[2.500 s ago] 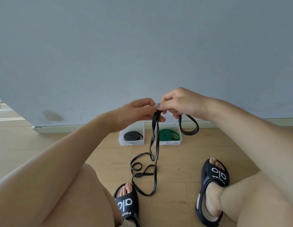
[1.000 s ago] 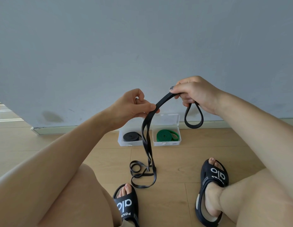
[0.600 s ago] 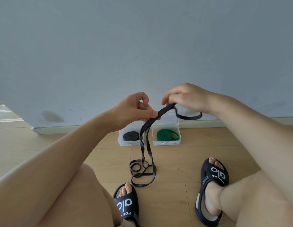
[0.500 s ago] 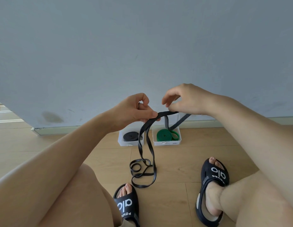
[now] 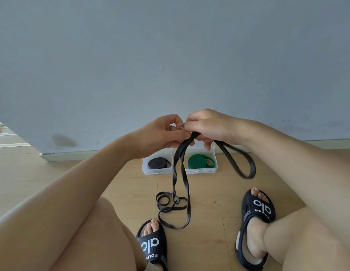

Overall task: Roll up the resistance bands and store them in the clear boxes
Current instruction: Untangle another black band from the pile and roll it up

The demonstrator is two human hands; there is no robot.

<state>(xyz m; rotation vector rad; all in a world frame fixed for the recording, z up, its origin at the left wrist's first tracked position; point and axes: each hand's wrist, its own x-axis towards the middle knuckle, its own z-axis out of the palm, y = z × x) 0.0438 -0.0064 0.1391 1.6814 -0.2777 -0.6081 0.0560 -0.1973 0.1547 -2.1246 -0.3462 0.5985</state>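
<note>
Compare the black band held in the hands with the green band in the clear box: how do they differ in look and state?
1. The long black rubber band hangs unrolled, its lower part lying in loose loops on the floor; the green rubber band is coiled.
2. The black band is pinched by the left hand and right hand; the green band lies in its clear plastic box, untouched.
Both are flat loop bands.

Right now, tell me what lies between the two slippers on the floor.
In the head view, the loose black band coils on the floor between the left slipper and right slipper.
</note>
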